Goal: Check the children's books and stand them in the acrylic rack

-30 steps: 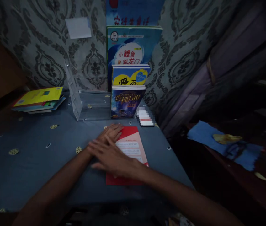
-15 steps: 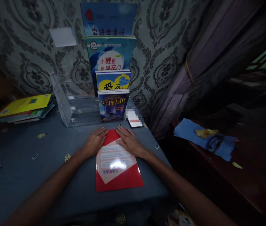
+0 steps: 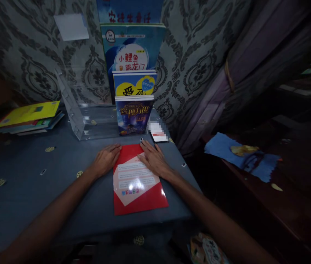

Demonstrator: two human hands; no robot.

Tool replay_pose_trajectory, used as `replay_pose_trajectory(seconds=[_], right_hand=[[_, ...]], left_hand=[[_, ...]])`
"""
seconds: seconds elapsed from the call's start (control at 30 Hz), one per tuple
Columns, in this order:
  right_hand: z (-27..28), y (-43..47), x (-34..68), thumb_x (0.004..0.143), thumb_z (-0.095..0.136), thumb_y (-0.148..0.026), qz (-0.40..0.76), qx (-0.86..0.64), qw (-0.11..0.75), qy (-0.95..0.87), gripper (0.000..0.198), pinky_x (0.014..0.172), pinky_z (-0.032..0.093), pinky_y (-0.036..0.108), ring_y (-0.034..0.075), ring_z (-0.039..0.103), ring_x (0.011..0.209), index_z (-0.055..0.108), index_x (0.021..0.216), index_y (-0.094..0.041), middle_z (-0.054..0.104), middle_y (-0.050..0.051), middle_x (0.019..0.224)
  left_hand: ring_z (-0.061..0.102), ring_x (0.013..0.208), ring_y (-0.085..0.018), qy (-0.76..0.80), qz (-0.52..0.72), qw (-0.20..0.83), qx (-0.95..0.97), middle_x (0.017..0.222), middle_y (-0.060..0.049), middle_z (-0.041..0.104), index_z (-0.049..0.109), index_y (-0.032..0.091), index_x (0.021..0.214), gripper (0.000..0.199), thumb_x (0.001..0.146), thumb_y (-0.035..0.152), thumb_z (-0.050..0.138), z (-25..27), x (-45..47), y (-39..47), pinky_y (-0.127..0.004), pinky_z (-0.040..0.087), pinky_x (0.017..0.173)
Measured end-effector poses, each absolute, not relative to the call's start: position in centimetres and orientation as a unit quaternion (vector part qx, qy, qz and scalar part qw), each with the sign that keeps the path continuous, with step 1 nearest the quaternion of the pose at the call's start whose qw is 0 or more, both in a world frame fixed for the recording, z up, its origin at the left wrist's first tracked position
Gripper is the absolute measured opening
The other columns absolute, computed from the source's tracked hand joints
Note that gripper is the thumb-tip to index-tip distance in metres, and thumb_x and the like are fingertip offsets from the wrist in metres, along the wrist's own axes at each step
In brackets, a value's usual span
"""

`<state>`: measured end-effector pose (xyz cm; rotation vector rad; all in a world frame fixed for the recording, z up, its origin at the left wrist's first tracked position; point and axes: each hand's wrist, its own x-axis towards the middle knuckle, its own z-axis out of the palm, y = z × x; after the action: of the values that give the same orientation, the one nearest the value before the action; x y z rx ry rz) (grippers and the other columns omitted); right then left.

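A red book (image 3: 140, 198) with a pale printed panel lies flat on the blue-grey tablecloth (image 3: 62, 198), near the table's front edge. Along the book's far left side rests my left hand (image 3: 107, 159), fingers extended and touching its edge. My right hand (image 3: 154, 159) lies flat over the far right corner, fingers stretched forward. Neither hand grips anything. Just beyond the hands, several books stand in a clear acrylic rack (image 3: 75, 121); the front one is a dark blue book (image 3: 134, 117).
A pile topped by a yellow book (image 3: 31, 115) lies at the left. A phone (image 3: 158, 132) sits right of the rack. Past the table's right edge, a blue cloth (image 3: 221, 148) lies on a dark red surface (image 3: 257, 194). A purple curtain (image 3: 207, 95) hangs at the back right.
My left hand has slid slightly left, off the book's top to its side. The whole view has shifted a little as my head moved; the book stays flat.
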<state>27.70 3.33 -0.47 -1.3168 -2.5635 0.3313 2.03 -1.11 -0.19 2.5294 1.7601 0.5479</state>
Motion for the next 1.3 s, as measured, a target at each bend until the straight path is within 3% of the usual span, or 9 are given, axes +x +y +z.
replay_pose_trajectory(seconds=[0.3, 0.63, 0.8, 0.87, 0.97, 1.13, 1.3], right_hand=[[-0.4, 2.5, 29.3, 0.105, 0.036, -0.044, 0.112, -0.435, 0.121, -0.885, 0.062, 0.125, 0.023, 0.052, 0.027, 0.029, 0.155, 0.039, 0.156, -0.010, 0.036, 0.017, 0.164], [-0.8, -5.7, 35.0, 0.106, 0.042, -0.042, 0.123, -0.346, 0.143, -0.919, 0.058, 0.123, 0.031, 0.055, 0.026, 0.036, 0.152, 0.033, 0.160, -0.024, 0.043, 0.011, 0.161], [-0.9, -9.3, 36.8, 0.094, 0.063, -0.056, 0.124, -0.305, 0.144, -0.933, 0.084, 0.121, 0.033, 0.060, 0.031, 0.036, 0.151, 0.024, 0.162, -0.025, 0.044, 0.013, 0.160], [-1.1, -10.0, 37.1, 0.090, 0.070, -0.053, 0.117, -0.296, 0.145, -0.937, 0.091, 0.120, 0.034, 0.060, 0.032, 0.036, 0.151, 0.023, 0.163, -0.024, 0.045, 0.014, 0.159], [-1.5, -10.9, 37.3, 0.092, 0.072, -0.038, 0.097, -0.290, 0.165, -0.938, 0.084, 0.118, 0.039, 0.058, 0.030, 0.041, 0.148, 0.027, 0.162, -0.025, 0.051, 0.013, 0.156], [-2.5, -13.0, 37.0, 0.097, 0.060, -0.020, 0.075, -0.266, 0.279, -0.920, 0.059, 0.105, 0.052, 0.051, 0.028, 0.056, 0.134, 0.044, 0.154, -0.024, 0.067, 0.011, 0.138], [-3.4, -14.7, 36.5, 0.099, 0.054, -0.015, 0.069, -0.270, 0.347, -0.896, 0.048, 0.092, 0.059, 0.048, 0.028, 0.062, 0.123, 0.055, 0.146, -0.024, 0.073, 0.010, 0.128]], left_hand=[[0.064, 0.126, -0.026, 0.553, 0.196, -0.010, 0.810, 0.137, -0.012, 0.067, 0.068, 0.017, 0.127, 0.040, 0.103, 0.030, 0.039, -0.7, 1.9, -1.2, -0.044, 0.053, 0.109], [0.063, 0.128, -0.029, 0.568, 0.183, 0.003, 0.803, 0.139, -0.013, 0.066, 0.068, 0.015, 0.127, 0.041, 0.102, 0.030, 0.039, -0.2, 2.3, -1.4, -0.048, 0.050, 0.110], [0.061, 0.128, -0.028, 0.561, 0.197, 0.000, 0.804, 0.140, -0.014, 0.064, 0.068, 0.015, 0.128, 0.043, 0.102, 0.032, 0.038, -0.6, 2.2, -1.3, -0.048, 0.050, 0.110], [0.062, 0.125, -0.028, 0.556, 0.207, -0.007, 0.805, 0.138, -0.015, 0.065, 0.068, 0.014, 0.127, 0.043, 0.102, 0.032, 0.037, -0.8, 2.1, -1.4, -0.048, 0.051, 0.109], [0.063, 0.121, -0.027, 0.545, 0.218, -0.010, 0.810, 0.132, -0.015, 0.066, 0.068, 0.015, 0.127, 0.043, 0.103, 0.032, 0.037, -0.9, 2.1, -1.8, -0.046, 0.052, 0.107], [0.063, 0.123, -0.026, 0.522, 0.229, 0.012, 0.821, 0.133, -0.013, 0.066, 0.068, 0.017, 0.128, 0.043, 0.103, 0.034, 0.037, -0.9, 2.3, -3.6, -0.044, 0.052, 0.109], [0.061, 0.128, -0.027, 0.523, 0.207, 0.018, 0.826, 0.139, -0.013, 0.064, 0.065, 0.016, 0.133, 0.046, 0.104, 0.036, 0.035, -0.8, 2.5, -5.3, -0.046, 0.050, 0.112]])
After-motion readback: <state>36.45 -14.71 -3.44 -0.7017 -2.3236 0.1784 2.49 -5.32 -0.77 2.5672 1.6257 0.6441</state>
